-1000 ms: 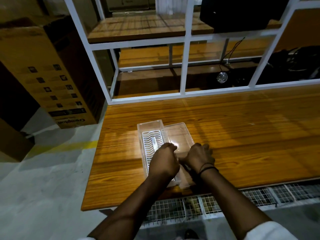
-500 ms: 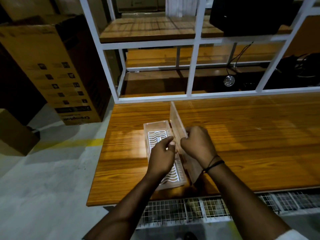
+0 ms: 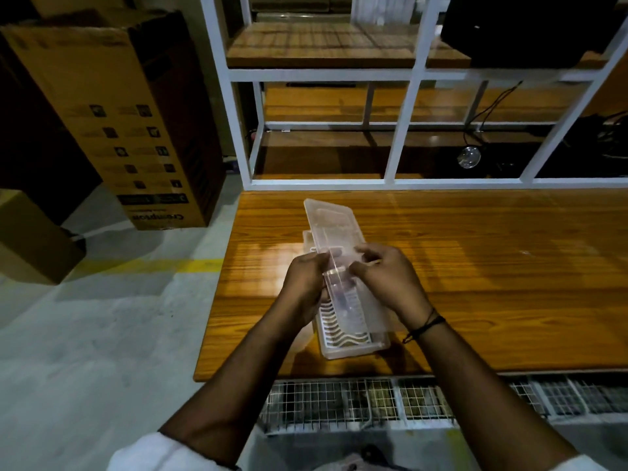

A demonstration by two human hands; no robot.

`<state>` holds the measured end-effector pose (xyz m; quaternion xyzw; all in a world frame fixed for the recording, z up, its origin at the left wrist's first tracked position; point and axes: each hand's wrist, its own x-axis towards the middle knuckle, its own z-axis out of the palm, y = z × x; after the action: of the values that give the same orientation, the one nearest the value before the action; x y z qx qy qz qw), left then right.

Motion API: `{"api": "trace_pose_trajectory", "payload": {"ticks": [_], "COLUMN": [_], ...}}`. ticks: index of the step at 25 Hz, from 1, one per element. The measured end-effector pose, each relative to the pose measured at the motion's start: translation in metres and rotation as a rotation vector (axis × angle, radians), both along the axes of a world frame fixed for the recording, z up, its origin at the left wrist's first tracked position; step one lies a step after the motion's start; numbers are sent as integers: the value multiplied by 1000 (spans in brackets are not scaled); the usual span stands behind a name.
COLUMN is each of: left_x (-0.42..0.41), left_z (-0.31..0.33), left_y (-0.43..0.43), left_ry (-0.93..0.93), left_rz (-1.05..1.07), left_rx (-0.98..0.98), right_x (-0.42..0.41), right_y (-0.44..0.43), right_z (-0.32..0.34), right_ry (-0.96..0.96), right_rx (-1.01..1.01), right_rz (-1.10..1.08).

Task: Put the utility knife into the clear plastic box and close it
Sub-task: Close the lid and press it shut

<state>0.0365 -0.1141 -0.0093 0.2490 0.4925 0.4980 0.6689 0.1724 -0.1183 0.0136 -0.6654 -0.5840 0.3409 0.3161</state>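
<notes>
The clear plastic box (image 3: 350,345) lies lengthwise near the front left of the wooden table (image 3: 492,266), with a white wavy insert on its floor. Its clear lid (image 3: 334,226) is swung over the box and tilted, partly lowered, the left edge still raised. My left hand (image 3: 306,287) holds the lid's left edge at mid-length. My right hand (image 3: 387,283) rests on the lid's right side with fingers gripping it. A slim pale shape under the lid (image 3: 343,294) may be the utility knife; I cannot tell for sure.
A white metal shelf frame (image 3: 401,185) rises along the table's back edge, with cables and a round lamp behind it. A large cardboard carton (image 3: 112,113) stands on the floor at left. Wire mesh (image 3: 356,402) runs below the table's front edge.
The lid lay flat open to the right of the box, then stood upright, and now leans over the box. Both hands have moved up the box with it.
</notes>
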Motion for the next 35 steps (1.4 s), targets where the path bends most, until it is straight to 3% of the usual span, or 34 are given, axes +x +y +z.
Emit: {"api": "trace_pose_trajectory", "payload": {"ticks": [2,5,7,11,15,28,35], "left_x": [-9,-17,-22,-33,-28,-34,-37], "left_z": [-3,-10,-20,-35,-32,-41,-52], "left_y": [3,4,5,0,-12,-6,-9], "left_ry": [-66,-32,194,889,1170,1090,811], "left_rz": [-16,-36,-50,-66,-124,-152,-102], "left_rx": [-31,-36,-12,182,194,76,68], "right_x": [6,13,18,19,17,15,19], "right_y": [0,-5,-8,-18,-15,-7,-9], "right_z": [-9,-20,-25,-38,-46,-58,-62], "right_ry": [-84,127,197,252,158,83,185], "right_rx": [-37,-93,-86,-97,6,-21,-79], "right_rz": [-91,-83,-101,-79,-89,-113,-96]}}
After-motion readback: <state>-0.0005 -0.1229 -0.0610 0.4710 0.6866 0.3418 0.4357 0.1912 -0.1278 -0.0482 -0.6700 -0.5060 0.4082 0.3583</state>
